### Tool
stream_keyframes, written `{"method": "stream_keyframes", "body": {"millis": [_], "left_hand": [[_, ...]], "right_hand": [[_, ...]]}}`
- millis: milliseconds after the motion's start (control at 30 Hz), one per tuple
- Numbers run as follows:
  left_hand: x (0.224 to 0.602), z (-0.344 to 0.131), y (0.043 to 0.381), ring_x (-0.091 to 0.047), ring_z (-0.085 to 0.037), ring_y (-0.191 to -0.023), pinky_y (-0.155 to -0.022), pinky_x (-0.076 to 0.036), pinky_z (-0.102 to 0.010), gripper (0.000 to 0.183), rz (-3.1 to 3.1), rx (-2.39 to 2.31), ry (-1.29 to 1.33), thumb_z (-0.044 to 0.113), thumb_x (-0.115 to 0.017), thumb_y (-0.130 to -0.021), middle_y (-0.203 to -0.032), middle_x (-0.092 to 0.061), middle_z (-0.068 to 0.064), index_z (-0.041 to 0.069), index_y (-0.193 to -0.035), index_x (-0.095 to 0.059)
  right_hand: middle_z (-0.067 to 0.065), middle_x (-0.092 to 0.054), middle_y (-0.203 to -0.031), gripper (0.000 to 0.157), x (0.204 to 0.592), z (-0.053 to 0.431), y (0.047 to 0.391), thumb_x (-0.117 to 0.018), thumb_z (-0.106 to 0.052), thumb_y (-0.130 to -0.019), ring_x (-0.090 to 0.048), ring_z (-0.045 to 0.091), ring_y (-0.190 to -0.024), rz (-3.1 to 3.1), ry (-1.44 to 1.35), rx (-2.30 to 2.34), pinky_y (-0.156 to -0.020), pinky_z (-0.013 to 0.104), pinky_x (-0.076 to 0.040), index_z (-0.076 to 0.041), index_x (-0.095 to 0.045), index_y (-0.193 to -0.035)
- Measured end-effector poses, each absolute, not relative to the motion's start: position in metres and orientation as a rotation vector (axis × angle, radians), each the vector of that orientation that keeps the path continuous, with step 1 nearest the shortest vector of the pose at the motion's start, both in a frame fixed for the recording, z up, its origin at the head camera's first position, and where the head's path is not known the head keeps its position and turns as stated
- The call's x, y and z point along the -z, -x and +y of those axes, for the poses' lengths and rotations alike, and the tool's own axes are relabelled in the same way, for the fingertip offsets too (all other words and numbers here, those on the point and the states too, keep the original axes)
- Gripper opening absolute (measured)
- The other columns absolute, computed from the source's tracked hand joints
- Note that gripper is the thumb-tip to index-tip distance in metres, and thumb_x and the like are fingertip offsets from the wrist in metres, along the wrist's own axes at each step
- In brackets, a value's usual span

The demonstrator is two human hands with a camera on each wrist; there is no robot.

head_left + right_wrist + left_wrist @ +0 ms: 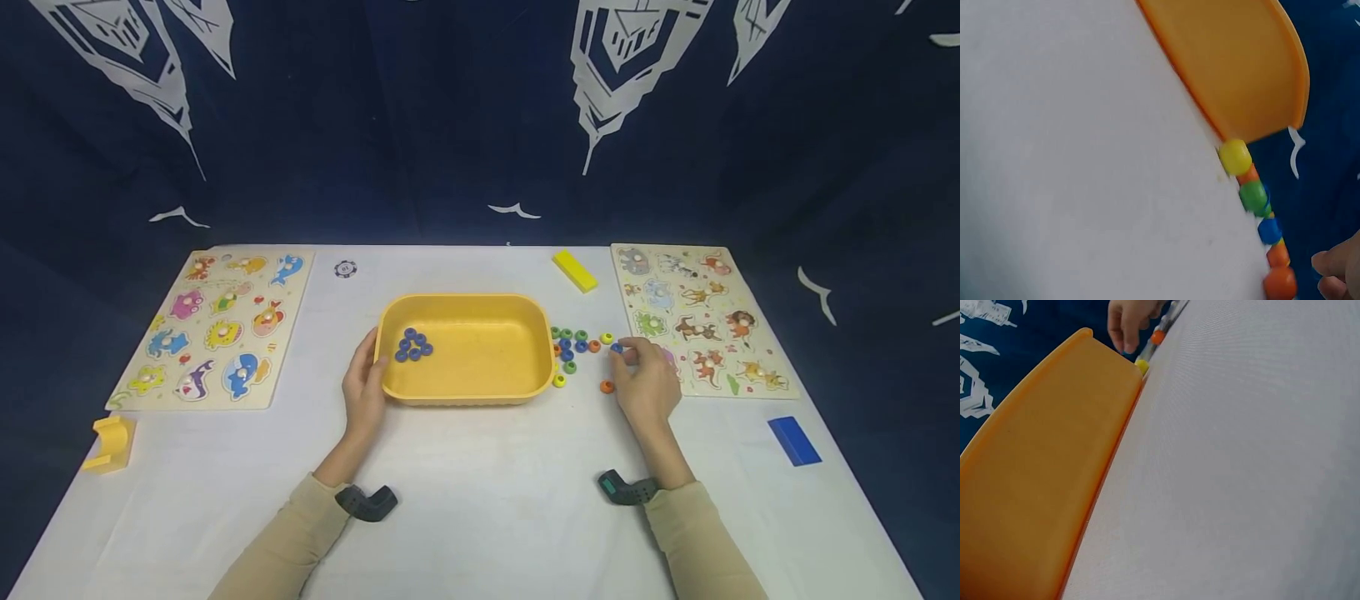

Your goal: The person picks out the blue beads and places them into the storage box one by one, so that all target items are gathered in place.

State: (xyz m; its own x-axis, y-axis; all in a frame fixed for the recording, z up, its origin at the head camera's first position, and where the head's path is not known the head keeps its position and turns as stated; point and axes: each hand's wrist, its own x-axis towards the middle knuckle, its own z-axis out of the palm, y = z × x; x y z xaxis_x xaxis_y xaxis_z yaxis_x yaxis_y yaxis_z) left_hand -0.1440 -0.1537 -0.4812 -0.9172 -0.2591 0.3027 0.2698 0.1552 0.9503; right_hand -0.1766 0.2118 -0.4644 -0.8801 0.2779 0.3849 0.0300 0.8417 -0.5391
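Note:
A yellow plastic tray (487,350) stands mid-table, with several blue beads (416,354) grouped at the left of its floor. My left hand (364,393) holds the tray's left end, thumb at the rim and fingers along the outer wall. To the right of the tray, my right hand (649,385) pinches a blue bead (617,347) between thumb and fingertips; in the right wrist view that bead is mostly hidden. Loose green, blue, orange and yellow beads (571,367) lie between tray and right hand. One orange bead (607,387) sits apart, close to the right hand.
Animal puzzle boards lie at left (213,329) and right (697,292). A yellow block (575,272) and a round patterned chip (346,269) are toward the back. A blue block (794,441) lies at right, a curved yellow block (112,444) at the left edge.

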Motion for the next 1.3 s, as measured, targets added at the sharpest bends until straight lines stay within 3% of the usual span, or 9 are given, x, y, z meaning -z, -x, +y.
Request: {"method": "stream_keyframes", "body": {"millis": [133, 233, 367, 467, 733, 1300], "left_hand": [[0.476, -0.153, 0.142, -0.042, -0.024, -0.121, -0.094, -0.042, -0.015, 0.043, -2.053, 1.821, 0.001, 0.007, -0.041, -0.091, -0.136, -0.041, -0.008, 0.008, -0.134, -0.036], [0.476, -0.153, 0.142, -0.044, -0.022, -0.119, -0.093, -0.042, -0.015, 0.043, -2.055, 1.819, -0.005, 0.008, -0.041, -0.091, -0.135, -0.042, -0.006, 0.008, -0.134, -0.036], [0.481, -0.155, 0.144, -0.044, -0.017, -0.119, -0.094, -0.042, -0.016, 0.043, -2.054, 1.801, -0.001, 0.011, -0.041, -0.092, -0.135, -0.042, -0.001, 0.012, -0.135, -0.037], [0.479, -0.155, 0.143, -0.043, -0.020, -0.120, -0.094, -0.042, -0.015, 0.043, -2.057, 1.809, -0.008, 0.008, -0.041, -0.092, -0.136, -0.042, -0.004, 0.010, -0.135, -0.037], [0.454, -0.147, 0.133, -0.041, -0.030, -0.120, -0.092, -0.040, -0.009, 0.043, -2.067, 1.811, -0.004, 0.002, -0.039, -0.091, -0.134, -0.040, -0.018, -0.003, -0.133, -0.034], [0.452, -0.145, 0.133, -0.042, -0.029, -0.120, -0.092, -0.040, -0.009, 0.043, -2.056, 1.822, -0.026, 0.002, -0.039, -0.090, -0.134, -0.041, -0.017, -0.002, -0.133, -0.035]], "right_hand": [[0.002, -0.063, -0.079, 0.023, 0.442, 0.195, 0.177, -0.065, -0.024, -0.080, -0.039, 0.014, -0.045, -2.543, 0.066, -0.825, -0.036, 0.025, -0.027, -0.013, -0.063, -0.100], [0.000, -0.062, -0.078, 0.023, 0.422, 0.173, 0.179, -0.066, -0.023, -0.079, -0.038, 0.011, -0.043, -2.542, -0.103, -0.884, -0.033, 0.022, -0.027, -0.012, -0.062, -0.100], [-0.002, -0.062, -0.077, 0.022, 0.401, 0.138, 0.187, -0.067, -0.023, -0.078, -0.040, 0.010, -0.047, -2.591, -0.331, -0.932, -0.037, 0.021, -0.031, -0.013, -0.063, -0.097], [-0.004, -0.061, -0.074, 0.019, 0.394, 0.111, 0.195, -0.067, -0.024, -0.078, -0.042, 0.012, -0.049, -2.689, -0.456, -0.963, -0.039, 0.022, -0.031, -0.015, -0.063, -0.094], [-0.009, -0.059, -0.073, 0.017, 0.399, 0.051, 0.217, -0.065, -0.028, -0.079, -0.049, 0.010, -0.057, -2.955, -0.658, -0.955, -0.045, 0.022, -0.039, -0.019, -0.062, -0.093], [-0.009, -0.061, -0.078, 0.015, 0.431, 0.009, 0.243, -0.066, -0.024, -0.076, -0.054, 0.008, -0.070, -3.164, -0.684, -0.841, -0.052, 0.022, -0.044, -0.023, -0.065, -0.092]]}}
